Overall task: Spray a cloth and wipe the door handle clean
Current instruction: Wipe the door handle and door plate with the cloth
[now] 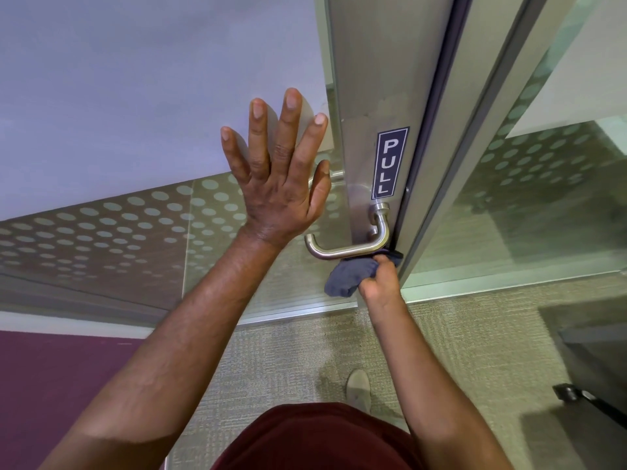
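At the far left a purple strip of floor [51, 378] runs beside a pale ribbed carpet [278, 361], and above them stands a glass panel [101, 232] printed with rows of pale dots below a plain frosted area. The left hand [276, 184] lies flat against this glass, fingers straight and spread wide, thumb out toward the door frame, holding nothing. Just right of it rises the brushed metal door stile [369, 79], which bears a dark blue sign [390, 162] reading PULL in white letters set one above another. Directly beneath the sign, the metal lever door handle [353, 247] juts from the stile and curves back leftward, its free end near the left wrist. The right hand [381, 278] comes up from below, fingers curled around a bunched grey-blue cloth [353, 274]; the cloth presses against the underside of the handle's bar, with a dark corner of it poking out on the right by the door edge. Lower down, a maroon shirt [319, 439] fills the bottom edge, and a light shoe [358, 388] stands on the carpet. To the right, another dotted glass pane [543, 184] reflects the room, and a dark fitting [583, 400] sits low near the corner.
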A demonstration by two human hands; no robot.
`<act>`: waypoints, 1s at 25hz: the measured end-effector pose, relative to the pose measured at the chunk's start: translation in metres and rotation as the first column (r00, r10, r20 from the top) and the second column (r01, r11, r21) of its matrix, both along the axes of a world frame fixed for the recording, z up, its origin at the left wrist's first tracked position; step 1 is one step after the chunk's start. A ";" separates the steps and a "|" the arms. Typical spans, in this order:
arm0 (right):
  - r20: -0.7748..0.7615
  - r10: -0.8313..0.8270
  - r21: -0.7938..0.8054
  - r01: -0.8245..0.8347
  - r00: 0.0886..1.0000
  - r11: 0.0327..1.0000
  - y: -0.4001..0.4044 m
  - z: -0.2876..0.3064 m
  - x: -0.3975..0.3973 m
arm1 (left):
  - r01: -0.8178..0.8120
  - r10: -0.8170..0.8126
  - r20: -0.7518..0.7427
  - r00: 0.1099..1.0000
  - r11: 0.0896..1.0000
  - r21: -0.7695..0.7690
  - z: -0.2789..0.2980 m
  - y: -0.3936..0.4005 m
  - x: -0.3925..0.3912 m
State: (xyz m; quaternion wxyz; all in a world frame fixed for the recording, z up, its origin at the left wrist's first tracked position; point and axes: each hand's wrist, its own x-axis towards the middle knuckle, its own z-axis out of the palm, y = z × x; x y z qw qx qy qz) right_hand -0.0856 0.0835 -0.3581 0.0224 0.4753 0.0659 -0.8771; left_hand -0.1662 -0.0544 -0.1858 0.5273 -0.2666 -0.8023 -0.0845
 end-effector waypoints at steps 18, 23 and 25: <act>0.113 -0.116 0.048 0.111 0.987 0.993 0.001 -0.015 -0.011 | -0.027 0.027 0.021 0.999 1.000 -0.001 0.000 -0.001 0.005; 0.049 -0.009 -0.077 0.013 0.999 0.997 0.006 -0.011 -0.008 | -0.032 0.032 0.017 0.999 0.999 0.003 -0.001 -0.002 0.002; 0.004 -0.023 -0.015 0.023 1.000 1.000 0.012 0.002 -0.010 | -0.030 0.029 0.018 0.999 1.000 0.010 -0.003 -0.002 0.001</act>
